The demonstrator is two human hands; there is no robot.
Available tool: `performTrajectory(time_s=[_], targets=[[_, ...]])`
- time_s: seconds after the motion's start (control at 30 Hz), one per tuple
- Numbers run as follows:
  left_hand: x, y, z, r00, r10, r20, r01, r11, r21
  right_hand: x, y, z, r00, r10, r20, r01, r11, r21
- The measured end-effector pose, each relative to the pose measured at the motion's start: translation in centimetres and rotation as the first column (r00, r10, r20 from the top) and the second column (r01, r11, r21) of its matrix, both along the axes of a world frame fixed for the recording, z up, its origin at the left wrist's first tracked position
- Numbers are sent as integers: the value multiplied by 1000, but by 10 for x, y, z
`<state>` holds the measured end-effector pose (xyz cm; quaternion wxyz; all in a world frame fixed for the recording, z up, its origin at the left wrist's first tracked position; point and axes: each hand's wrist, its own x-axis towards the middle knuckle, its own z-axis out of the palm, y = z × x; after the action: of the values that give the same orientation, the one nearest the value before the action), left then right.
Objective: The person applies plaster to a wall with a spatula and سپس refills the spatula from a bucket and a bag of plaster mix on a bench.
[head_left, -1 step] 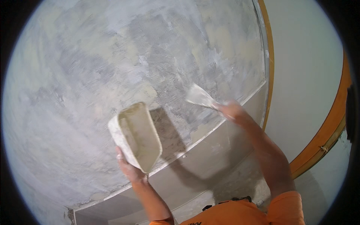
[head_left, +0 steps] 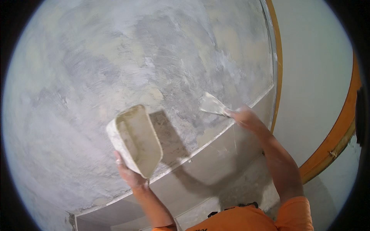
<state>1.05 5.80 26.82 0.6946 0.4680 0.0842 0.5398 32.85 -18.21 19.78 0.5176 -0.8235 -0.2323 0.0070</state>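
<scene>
My left hand (head_left: 129, 174) grips a cream plastic tub (head_left: 151, 150) from its lower left side, and the tub's open side is tilted toward me. Whitish smears coat the tub's inside. At the right, my right hand (head_left: 246, 118) is closed round the handle of a putty knife (head_left: 214, 104). Its broad blade, coated in white, points up and left over the patchy grey-white plastered wall (head_left: 111, 73). I cannot tell whether the blade touches the wall. Pale residue shows on the fingers of my left hand.
A pale edge strip (head_left: 214, 139) runs diagonally along the plaster's lower border, with a smooth grey-beige surface (head_left: 200, 161) below it. To the right stand a thin tan curved trim (head_left: 278, 61), a plain pale panel (head_left: 314, 73) and a wide orange-brown trim (head_left: 335, 134).
My right hand and the putty knife have shifted a little right and down. The tub has moved slightly left with my left hand, which still holds it.
</scene>
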Motion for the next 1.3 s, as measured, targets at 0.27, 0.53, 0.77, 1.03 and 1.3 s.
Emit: performTrajectory(time_s=[0.27,0.53,0.77,1.03,1.3], targets=[[-24,11,51,993,-17,117,-3,986,168,-15,-48,154,985,162,66,-174,949,264],[-21,-2,78,1000,-15,-1,13,889,457,25,-35,309,765,48,642,-161,980,118],[-12,10,101,999,12,-39,12,826,564,-15,29,404,632,234,739,-8,955,-296],[11,11,106,992,-16,122,-46,873,486,17,70,396,550,46,834,138,980,-145],[-69,26,67,990,124,72,-144,878,456,71,-84,381,545,-208,812,538,829,-149]])
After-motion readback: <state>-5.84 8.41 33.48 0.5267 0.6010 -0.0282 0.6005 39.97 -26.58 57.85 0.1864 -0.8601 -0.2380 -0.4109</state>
